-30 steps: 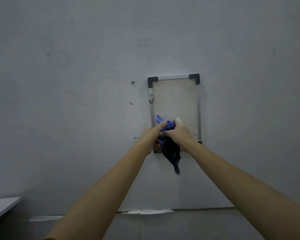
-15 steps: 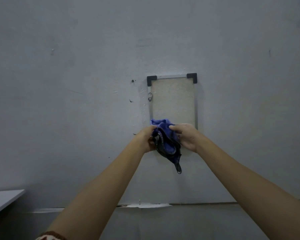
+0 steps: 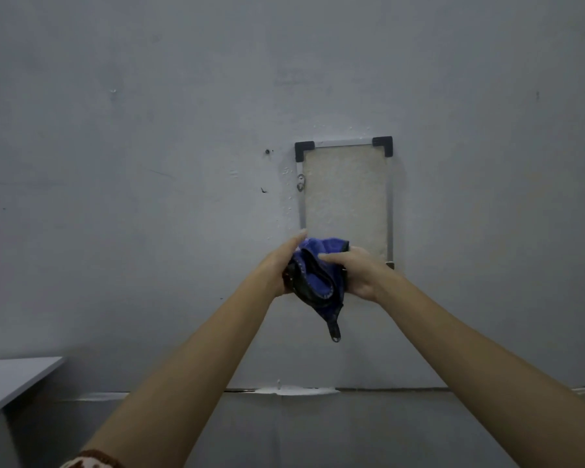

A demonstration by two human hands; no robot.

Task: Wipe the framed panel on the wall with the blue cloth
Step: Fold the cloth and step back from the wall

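A framed panel (image 3: 345, 197) hangs on the grey wall, beige inside a thin metal frame with black corner caps. Its lower edge is hidden behind my hands. The blue cloth (image 3: 318, 275), bunched up with a dark edge and a loop hanging down, sits in front of the panel's lower left corner. My left hand (image 3: 279, 268) grips the cloth from the left. My right hand (image 3: 357, 271) grips it from the right, fingers over its top.
A small metal hook (image 3: 300, 182) is fixed at the panel's left edge. A grey tabletop corner (image 3: 11, 380) juts in at the lower left. A seam with peeling white paint (image 3: 294, 390) runs along the wall below.
Both hands with the cloth have come down slightly from the panel's face to its lower left corner. The cloth has been regathered between the hands.
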